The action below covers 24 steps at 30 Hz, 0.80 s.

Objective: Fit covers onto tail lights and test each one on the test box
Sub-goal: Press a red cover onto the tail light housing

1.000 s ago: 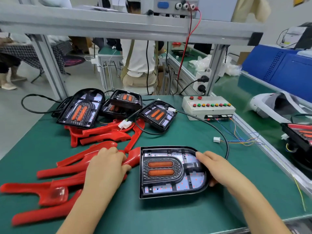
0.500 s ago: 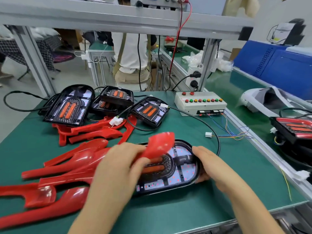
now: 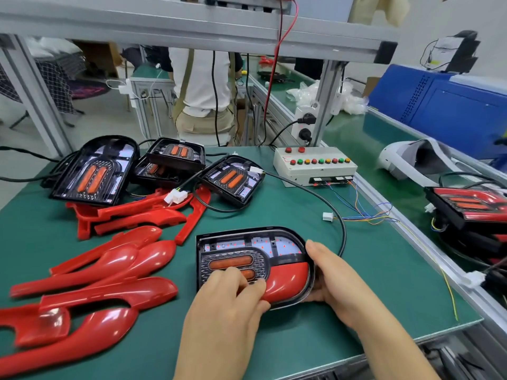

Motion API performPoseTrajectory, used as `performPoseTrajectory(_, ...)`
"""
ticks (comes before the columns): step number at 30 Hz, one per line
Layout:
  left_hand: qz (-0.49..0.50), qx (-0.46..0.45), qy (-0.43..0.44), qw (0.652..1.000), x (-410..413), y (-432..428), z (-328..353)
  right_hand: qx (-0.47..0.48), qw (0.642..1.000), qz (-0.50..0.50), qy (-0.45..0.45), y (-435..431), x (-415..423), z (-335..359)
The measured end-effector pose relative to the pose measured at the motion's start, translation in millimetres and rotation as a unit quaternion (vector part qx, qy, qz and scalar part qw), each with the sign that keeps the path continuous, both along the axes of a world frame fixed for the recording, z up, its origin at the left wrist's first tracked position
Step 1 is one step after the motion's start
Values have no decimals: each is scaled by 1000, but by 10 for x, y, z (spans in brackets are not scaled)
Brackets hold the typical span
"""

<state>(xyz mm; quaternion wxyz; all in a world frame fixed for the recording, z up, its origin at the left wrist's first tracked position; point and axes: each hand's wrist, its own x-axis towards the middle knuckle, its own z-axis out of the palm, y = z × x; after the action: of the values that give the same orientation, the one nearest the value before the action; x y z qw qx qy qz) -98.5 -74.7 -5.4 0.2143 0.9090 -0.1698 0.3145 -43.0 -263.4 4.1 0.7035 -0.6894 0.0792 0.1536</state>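
Observation:
A black tail light (image 3: 241, 245) with two orange strips lies flat on the green mat in front of me. A red cover (image 3: 288, 278) sits in its near right corner. My left hand (image 3: 230, 300) rests on the cover and the light's near edge, fingers pressed down. My right hand (image 3: 332, 278) grips the light's rounded right end. The light's black cable (image 3: 341, 223) runs up toward the white test box (image 3: 315, 167) with its row of coloured buttons. Several loose red covers (image 3: 109, 267) lie to the left.
Three more uncovered tail lights (image 3: 96, 171) are stacked at the back left with white connectors (image 3: 177, 197). Covered tail lights (image 3: 472, 207) sit on the conveyor to the right. Coloured wires (image 3: 367, 209) trail from the test box. A person stands behind the bench.
My left hand lifted a red cover from the pile, carried it over the tail light and set it into the light's near right corner. My right hand stayed on the light's right end.

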Motion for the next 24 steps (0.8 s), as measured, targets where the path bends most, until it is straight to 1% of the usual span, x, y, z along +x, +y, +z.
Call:
performPoseTrajectory(2, 2, -4, 8, 1000, -7, -14, -17, 6, 1000, 11, -4, -17, -8, 1)
performPoseTrajectory(6, -16, -20, 26, 999, 11, -21, -15, 42, 996, 79, -26, -82, -41, 21)
performPoseTrajectory(8, -21, -25, 29, 999, 16, -25, 0, 50, 993, 96, -37, -98, -50, 14)
performPoseTrajectory(13, -19, -36, 10, 999, -2, 0, -3, 79, 993, 80, -39, -88, -56, -6)
performPoseTrajectory(16, -24, -34, -7, 999, -21, 39, -44, 79, 994, 73, -28, -80, -47, 8)
performPoseTrajectory(21, -23, -34, -6, 999, -35, 33, -36, 81, 993, 81, -14, -58, -38, 23)
performPoseTrajectory(24, -27, -35, -3, 999, -40, 16, -54, 117, 989, 90, 7, -49, -51, 11)
